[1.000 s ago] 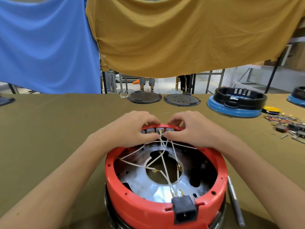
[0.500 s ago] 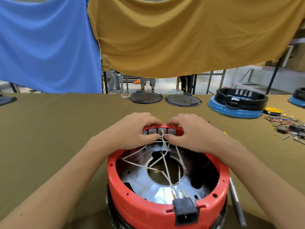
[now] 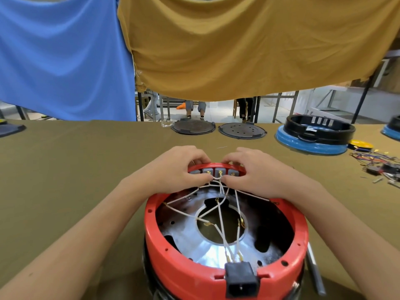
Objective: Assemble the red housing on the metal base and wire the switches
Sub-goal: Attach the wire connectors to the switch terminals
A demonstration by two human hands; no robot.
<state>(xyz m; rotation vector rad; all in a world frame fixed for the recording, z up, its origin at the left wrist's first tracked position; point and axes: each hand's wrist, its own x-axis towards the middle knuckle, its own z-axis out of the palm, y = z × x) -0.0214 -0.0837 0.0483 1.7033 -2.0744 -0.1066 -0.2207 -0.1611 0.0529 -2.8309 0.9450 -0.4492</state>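
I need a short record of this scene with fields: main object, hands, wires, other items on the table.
main object: red housing over a metal base
left hand: grips far rim beside the switches
right hand: grips far rim, same place
wires: white, run from switches to black socket
other: two dark discs, black ring on blue base, loose wires

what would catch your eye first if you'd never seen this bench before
The red housing fills the near centre, with white wires crossing its shiny metal inside to a black socket at the near rim. At its far rim the left hand and right hand grip beside a row of grey switches. Blue and mustard cloths hang behind the table.
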